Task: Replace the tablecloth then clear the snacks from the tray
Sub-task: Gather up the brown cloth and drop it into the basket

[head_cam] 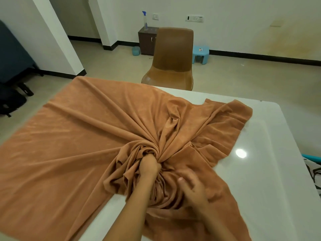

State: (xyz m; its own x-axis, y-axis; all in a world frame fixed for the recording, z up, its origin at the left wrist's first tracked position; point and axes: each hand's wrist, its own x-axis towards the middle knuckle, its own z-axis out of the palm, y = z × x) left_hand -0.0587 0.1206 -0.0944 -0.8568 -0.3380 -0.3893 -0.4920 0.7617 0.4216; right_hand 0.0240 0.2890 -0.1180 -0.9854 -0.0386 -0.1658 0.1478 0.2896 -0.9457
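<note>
The rust-orange terry tablecloth (73,140) takes up most of what I see. It lies fairly flat from 9 to 12 o'clock and is pulled into tight radiating folds that meet at my left hand (148,166). The fingers of that hand are clenched around a thick bunch of the cloth near its middle, knuckles up. My right hand (194,191) is just beside it at 4 o'clock, over the crumpled folds, but it is too blurred for me to tell whether it is grasping or only resting there.

The cloth lies on a glossy white surface (269,171), which shows bare from 1 to 4 o'clock with a round glare of light on it, and again as a narrow strip at 7 o'clock by my left forearm. The cloth's loose corner lies rumpled at 2 o'clock, short of the right edge.

Past the far edge at 12 o'clock stands a brown plastic chair (172,54) on a pale tiled floor. Behind it is a dark wooden cabinet (146,42), with a small light-blue plastic stool (200,53) at 1 o'clock and a clear spray bottle with a blue trigger (145,20) on the cabinet.
</note>
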